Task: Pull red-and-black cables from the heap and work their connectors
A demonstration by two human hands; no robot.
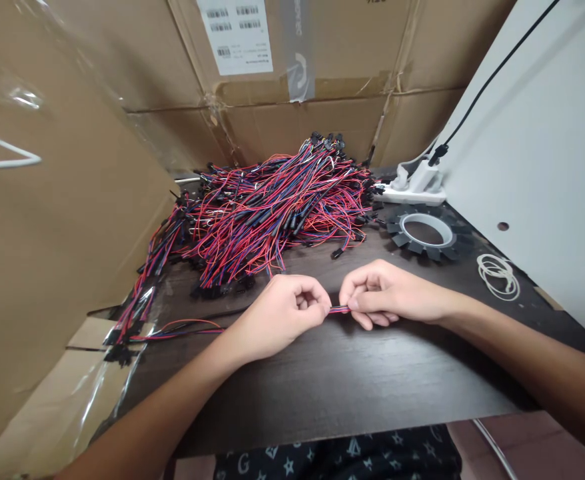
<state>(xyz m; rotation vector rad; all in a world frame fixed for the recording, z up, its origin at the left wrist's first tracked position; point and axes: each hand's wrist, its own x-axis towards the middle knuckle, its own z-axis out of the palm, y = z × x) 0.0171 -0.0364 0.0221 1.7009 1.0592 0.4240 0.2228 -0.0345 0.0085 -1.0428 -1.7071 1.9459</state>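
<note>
Low over the dark table, my left hand [292, 310] pinches a thin wire harness [340, 309] of red, blue and black wires. My right hand [380, 297] grips the same wires a short way to the right, fingers curled. Between the two hands a short stretch of the wires shows. More red and dark wires [187, 327] run out to the left behind my left wrist, toward black connectors [118, 353]. Behind my hands lies a big pile of wire harnesses [277, 213] with black plugs. The wire ends inside my right fingers are hidden.
A roll [425, 232] with black tape pieces stuck around its rim lies at the right. Near it are a coiled pale cord [498, 277] and a white power strip [410, 193]. Cardboard boxes [302, 127] stand behind and left; a white panel [527, 133] stands right.
</note>
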